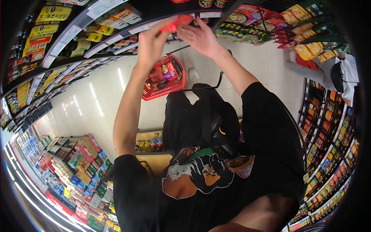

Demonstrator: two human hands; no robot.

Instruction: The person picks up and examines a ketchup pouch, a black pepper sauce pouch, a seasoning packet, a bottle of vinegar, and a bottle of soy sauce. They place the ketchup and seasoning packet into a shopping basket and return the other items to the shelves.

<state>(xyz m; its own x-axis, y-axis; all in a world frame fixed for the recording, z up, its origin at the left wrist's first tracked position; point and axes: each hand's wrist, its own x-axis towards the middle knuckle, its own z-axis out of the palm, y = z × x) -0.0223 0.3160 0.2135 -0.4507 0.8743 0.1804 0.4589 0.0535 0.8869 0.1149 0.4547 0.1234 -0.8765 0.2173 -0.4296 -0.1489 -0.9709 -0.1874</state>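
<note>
Up at the front shelf, my left hand [152, 41] is closed on a small, glossy red item [177, 23], pinched between thumb and fingers; I cannot tell its kind. My right hand [199, 38] is beside it, palm showing and fingers apart, with the fingertips right at the item's lower edge. Both arms are stretched forward over the floor. Below the hands, a red shopping basket [179, 71] stands on the floor, with a red and purple food package [168, 71] and darker goods inside.
Shelves with price tags [101, 7] run along the front and left, holding yellow-labelled goods. Colourful bagged foods [247, 29] fill the front right. A person [345, 75] is at the right, near shelves of jars [332, 116]. Stacked boxes [87, 150] stand at the lower left.
</note>
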